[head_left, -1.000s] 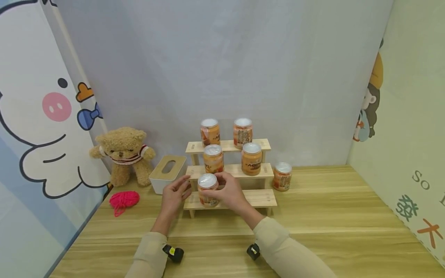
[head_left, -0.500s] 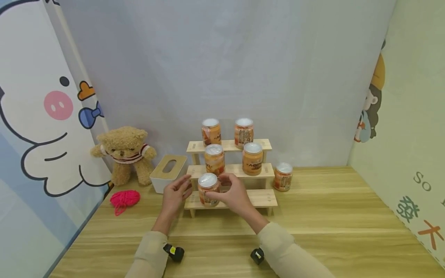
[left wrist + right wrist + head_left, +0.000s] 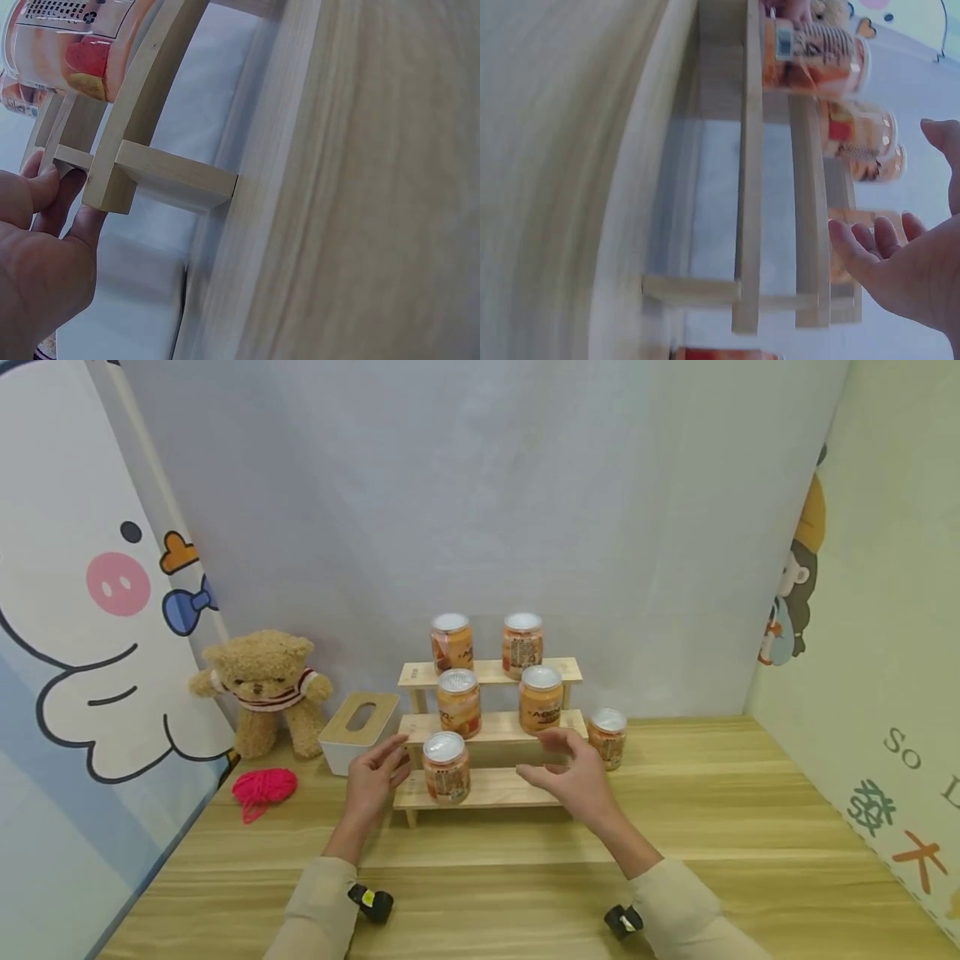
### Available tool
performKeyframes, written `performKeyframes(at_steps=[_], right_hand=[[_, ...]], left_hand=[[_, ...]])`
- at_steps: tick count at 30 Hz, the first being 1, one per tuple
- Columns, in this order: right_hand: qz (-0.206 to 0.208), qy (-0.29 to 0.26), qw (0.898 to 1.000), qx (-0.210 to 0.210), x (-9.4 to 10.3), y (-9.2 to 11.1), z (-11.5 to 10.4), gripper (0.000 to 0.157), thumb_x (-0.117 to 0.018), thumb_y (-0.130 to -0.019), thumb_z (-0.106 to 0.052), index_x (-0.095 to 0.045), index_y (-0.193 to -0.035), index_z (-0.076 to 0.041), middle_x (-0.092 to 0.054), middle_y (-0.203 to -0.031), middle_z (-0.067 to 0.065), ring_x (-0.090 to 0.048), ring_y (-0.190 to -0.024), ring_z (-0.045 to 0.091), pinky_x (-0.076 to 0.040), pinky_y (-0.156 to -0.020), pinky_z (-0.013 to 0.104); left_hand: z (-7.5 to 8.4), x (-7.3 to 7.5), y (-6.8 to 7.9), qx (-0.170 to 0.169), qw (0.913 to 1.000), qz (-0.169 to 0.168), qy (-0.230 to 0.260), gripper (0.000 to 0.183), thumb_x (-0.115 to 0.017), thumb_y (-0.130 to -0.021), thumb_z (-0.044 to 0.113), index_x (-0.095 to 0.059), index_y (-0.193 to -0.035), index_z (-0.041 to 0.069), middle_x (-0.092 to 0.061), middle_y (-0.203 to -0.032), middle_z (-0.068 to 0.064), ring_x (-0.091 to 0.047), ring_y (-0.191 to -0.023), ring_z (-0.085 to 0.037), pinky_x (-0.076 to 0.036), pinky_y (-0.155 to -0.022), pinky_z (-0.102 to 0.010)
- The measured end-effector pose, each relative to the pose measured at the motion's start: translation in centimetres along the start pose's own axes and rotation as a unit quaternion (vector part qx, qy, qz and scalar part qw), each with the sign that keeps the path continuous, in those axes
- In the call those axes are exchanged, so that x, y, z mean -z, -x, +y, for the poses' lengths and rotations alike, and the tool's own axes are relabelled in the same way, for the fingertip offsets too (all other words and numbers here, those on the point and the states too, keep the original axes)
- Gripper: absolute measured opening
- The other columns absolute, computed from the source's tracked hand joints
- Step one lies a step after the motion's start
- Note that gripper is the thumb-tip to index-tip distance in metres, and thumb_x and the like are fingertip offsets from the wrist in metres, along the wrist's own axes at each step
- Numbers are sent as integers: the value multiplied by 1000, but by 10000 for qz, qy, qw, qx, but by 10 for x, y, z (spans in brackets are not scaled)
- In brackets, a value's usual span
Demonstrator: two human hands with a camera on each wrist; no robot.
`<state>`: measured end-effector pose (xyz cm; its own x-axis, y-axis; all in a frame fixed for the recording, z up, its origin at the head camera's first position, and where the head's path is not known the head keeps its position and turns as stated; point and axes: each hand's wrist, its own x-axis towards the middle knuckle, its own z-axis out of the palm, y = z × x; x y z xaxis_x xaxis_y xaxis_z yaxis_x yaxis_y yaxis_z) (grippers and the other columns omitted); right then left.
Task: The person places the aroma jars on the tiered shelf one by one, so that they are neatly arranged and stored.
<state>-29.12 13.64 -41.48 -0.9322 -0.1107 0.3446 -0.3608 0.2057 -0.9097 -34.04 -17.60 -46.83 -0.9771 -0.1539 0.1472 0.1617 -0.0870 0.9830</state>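
A jar of canned fruit (image 3: 447, 774) with a silver lid stands upright at the left of the lowest step of a three-step wooden display rack (image 3: 510, 787). My left hand (image 3: 371, 781) is at the rack's left end; in the left wrist view its fingertips (image 3: 86, 217) rest against the ends of the boards. To the right of that jar, my right hand (image 3: 581, 781) is spread in a wide curve with nothing in it, before the right end of the rack. The right wrist view shows the same hand (image 3: 922, 259) with fingers and thumb apart.
Two jars stand on the middle step, one of them a jar (image 3: 541, 700) at right, and two on the top step. Another jar (image 3: 607, 739) is on the table right of the rack. Leftward are a tissue box (image 3: 348, 747), pink yarn (image 3: 264, 785) and a teddy bear (image 3: 266, 693).
My right hand has let go of the front jar and moved right, away from it. The jar stays on the lowest step. My left hand has kept its place at the rack's end.
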Motion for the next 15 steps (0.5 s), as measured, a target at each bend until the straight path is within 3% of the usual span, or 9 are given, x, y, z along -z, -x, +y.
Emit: performKeyframes(at_steps=[5, 12, 15], right_hand=[[351, -19, 9994, -52, 30, -5, 1, 60, -84, -84, -15, -53, -130, 7, -53, -132, 24, -51, -123, 38, -54, -99, 44], [1241, 309, 9916, -170, 67, -16, 9, 61, -83, -85, -25, -53, -131, 3, -58, -128, 15, -54, -119, 28, -52, -86, 12], [1439, 351, 9886, -269, 75, -20, 17, 60, -82, -86, -24, -53, -131, 4, -57, -129, 17, -53, -122, 31, -51, -88, 13]], left_hand=[[1, 0, 2, 37, 10000, -22, -21, 32, -54, -103, 3, -60, -134, -5, -62, -128, -20, -67, -101, -11, -58, -90, -32], [3, -2, 1, -16, 10000, 2, -31, 32, -55, -103, 3, -61, -133, -4, -62, -129, -21, -67, -102, -12, -56, -93, -37], [3, -1, 1, 2, 10000, -20, -16, 32, -55, -103, 3, -61, -134, -3, -61, -132, -20, -67, -101, -11, -56, -93, -36]])
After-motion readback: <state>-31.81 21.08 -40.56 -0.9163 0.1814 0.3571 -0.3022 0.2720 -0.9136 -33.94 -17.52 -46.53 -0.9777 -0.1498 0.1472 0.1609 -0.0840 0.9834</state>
